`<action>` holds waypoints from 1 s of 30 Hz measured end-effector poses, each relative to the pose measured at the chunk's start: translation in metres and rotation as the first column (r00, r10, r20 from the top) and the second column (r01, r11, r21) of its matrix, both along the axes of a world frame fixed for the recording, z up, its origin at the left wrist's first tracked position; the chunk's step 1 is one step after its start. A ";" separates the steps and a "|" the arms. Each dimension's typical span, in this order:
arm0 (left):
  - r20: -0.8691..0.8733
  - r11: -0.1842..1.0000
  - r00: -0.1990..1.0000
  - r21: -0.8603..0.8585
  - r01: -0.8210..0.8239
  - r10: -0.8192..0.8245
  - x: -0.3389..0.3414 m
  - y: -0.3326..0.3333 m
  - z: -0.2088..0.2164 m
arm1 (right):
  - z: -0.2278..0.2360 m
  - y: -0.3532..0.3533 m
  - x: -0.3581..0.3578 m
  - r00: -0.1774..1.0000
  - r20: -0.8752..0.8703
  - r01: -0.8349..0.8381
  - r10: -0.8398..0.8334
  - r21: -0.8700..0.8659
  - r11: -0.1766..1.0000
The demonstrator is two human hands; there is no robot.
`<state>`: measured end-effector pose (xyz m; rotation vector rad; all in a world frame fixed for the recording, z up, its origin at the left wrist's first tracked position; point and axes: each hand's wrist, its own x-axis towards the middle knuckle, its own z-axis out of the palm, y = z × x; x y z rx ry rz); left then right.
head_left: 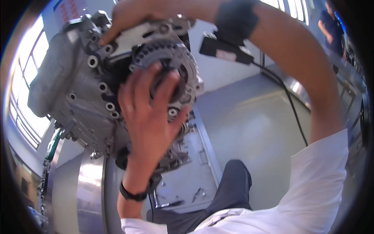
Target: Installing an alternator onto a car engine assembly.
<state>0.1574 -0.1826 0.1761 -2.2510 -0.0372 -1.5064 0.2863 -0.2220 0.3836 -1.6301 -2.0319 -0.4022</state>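
Observation:
A grey metal engine fills the left and middle of the view, with bolt holes along its side. On its right side sits a round, finned alternator. My left hand, slightly blurred, reaches up from below with its fingers curled around the dark alternator pulley. My right arm arches over from the right. High on the engine, my right hand lies across its upper edge, one finger stretched down onto the casting; the other fingers are hidden.
A black box hangs from my right wrist strap, its cable trailing down. Below the engine, a pale panel carries small tools. A metal-faced stand is at lower left. Another person stands far right.

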 end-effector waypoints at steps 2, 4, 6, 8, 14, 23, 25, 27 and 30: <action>-0.011 0.999 1.000 0.050 0.015 -0.014 0.026 0.010 0.021 | 0.005 -0.017 0.016 0.999 -0.007 0.040 -0.040 0.019 0.999; -0.057 0.985 0.987 0.088 -0.146 0.151 0.003 0.046 0.007 | -0.017 0.030 0.017 0.991 -0.054 -0.127 0.126 -0.013 0.992; -0.047 0.993 0.997 0.106 -0.049 0.055 0.015 0.045 0.015 | -0.010 0.007 0.029 0.996 -0.056 -0.066 0.066 -0.007 0.998; 0.047 0.987 0.998 0.156 0.041 -0.049 0.035 0.043 0.017 | -0.012 0.003 0.045 0.994 -0.082 -0.067 0.067 0.002 0.998; 0.014 0.980 1.000 0.197 0.009 -0.012 0.030 0.052 0.015 | -0.032 0.006 0.075 0.969 -0.192 -0.144 0.155 0.072 0.987; -0.048 0.981 0.999 0.195 -0.009 0.019 0.018 0.056 0.017 | -0.097 -0.025 0.110 0.839 -0.435 -0.128 0.326 0.425 0.896; -0.047 0.983 0.998 0.175 0.046 -0.039 0.025 0.057 0.018 | -0.112 -0.037 0.130 0.775 -0.510 -0.060 0.373 0.529 0.847; -0.096 0.981 0.995 0.194 -0.023 0.042 0.024 0.059 0.018 | -0.160 -0.030 0.137 0.639 -0.591 -0.005 0.493 0.637 0.771; -0.085 0.980 0.995 0.193 -0.040 0.058 0.011 0.060 0.020 | -0.231 -0.004 0.128 0.384 -0.678 0.039 0.627 0.690 0.722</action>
